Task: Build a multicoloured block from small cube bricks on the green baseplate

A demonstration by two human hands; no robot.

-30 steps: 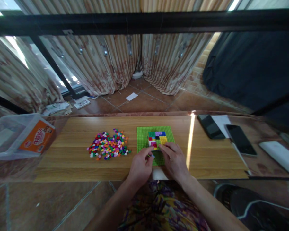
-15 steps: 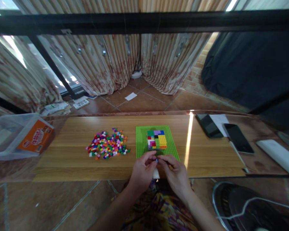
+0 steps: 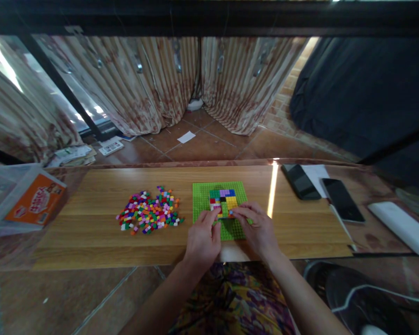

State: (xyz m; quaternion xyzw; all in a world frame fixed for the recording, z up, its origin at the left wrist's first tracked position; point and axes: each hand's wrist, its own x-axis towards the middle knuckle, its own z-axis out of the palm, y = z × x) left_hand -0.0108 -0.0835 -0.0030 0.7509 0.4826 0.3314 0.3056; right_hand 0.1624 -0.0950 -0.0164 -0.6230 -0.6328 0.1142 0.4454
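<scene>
A green studded baseplate (image 3: 199,191) lies on the wooden board, bearing a low block of coloured toy bricks (image 3: 232,201) with a large yellow patch on its right side. Between thumb and forefinger, my right hand (image 3: 260,228) pinches a small blue brick (image 3: 231,212) at the block's front right edge. My left hand (image 3: 203,237) is curled at the front left, its forefinger touching the block; whatever lies inside its fingers is hidden. To the left is a loose heap of tiny coloured bricks (image 3: 150,211).
A clear plastic tub with an orange label (image 3: 35,197) stands at the far left. On the right lie a dark phone (image 3: 300,181), a second phone (image 3: 342,200), a white paper sheet (image 3: 316,179) and a long white object (image 3: 401,228). A sunlit strip crosses the wooden board (image 3: 84,237).
Both hands came back off the block and met at the plate's front edge with a small blue brick between them. Now they are forward again at the block, the brick in my right fingers.
</scene>
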